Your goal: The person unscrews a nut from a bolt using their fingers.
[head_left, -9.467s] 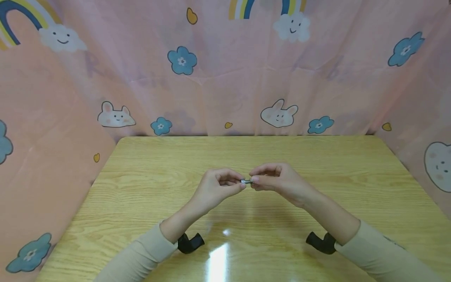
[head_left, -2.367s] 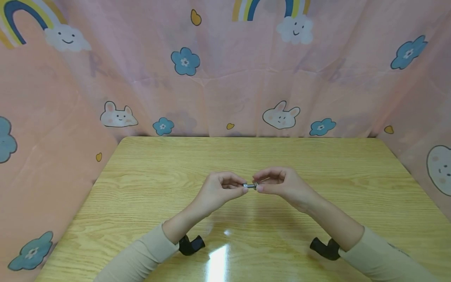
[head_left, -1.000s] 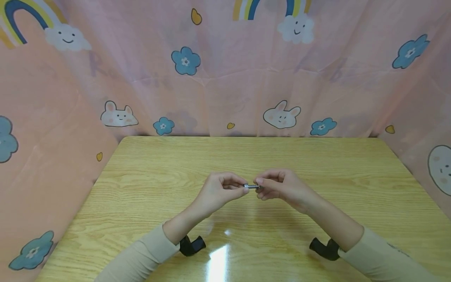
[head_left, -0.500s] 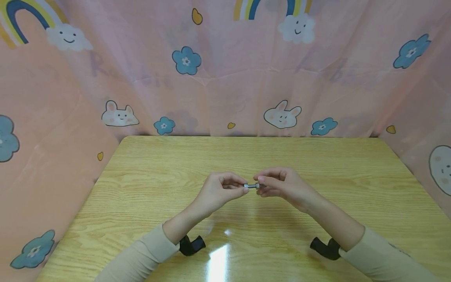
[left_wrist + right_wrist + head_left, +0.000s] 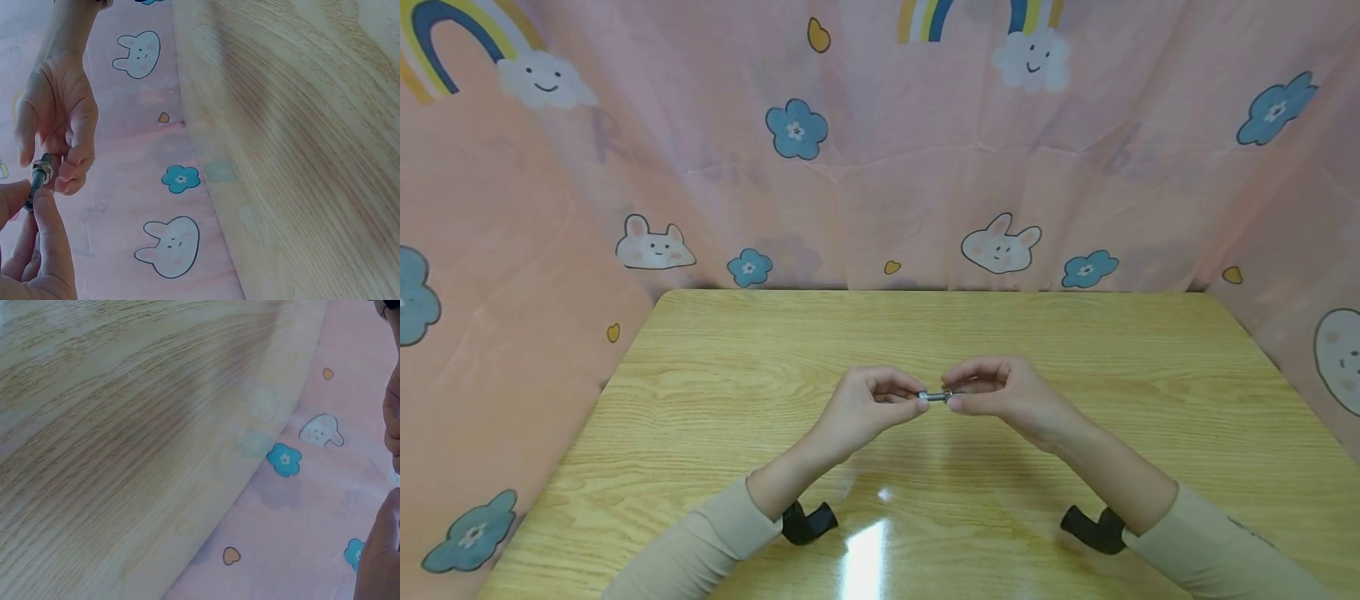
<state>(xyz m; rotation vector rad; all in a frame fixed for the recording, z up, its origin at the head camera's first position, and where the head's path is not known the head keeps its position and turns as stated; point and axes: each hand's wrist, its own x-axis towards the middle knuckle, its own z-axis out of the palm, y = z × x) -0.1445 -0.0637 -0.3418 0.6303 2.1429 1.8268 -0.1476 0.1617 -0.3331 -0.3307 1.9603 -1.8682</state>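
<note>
A small silver bolt (image 5: 935, 397) is held level above the table, between the two hands. My left hand (image 5: 868, 408) pinches its head end between thumb and fingers. On the threaded shank sits a metal nut (image 5: 42, 167), towards the bolt's far end. My right hand (image 5: 1003, 400) has curled fingers and thumb around the nut, with the thumb low on its near side in the head view. In the left wrist view the right thumb is blurred and close beside the nut. The right wrist view catches only parts of both hands at its right edge; bolt and nut are hidden there.
The wood-grain table (image 5: 760, 342) lies below the hands, with a bright reflection near its front. A pink printed curtain (image 5: 880, 183) surrounds its back and sides. Black wrist mounts (image 5: 808, 523) show at both sleeves.
The right thumb and fingertips shift up and down around the nut between frames, the thumb now lower than half a second ago. The left hand keeps its pinch on the bolt, nearly still.
</note>
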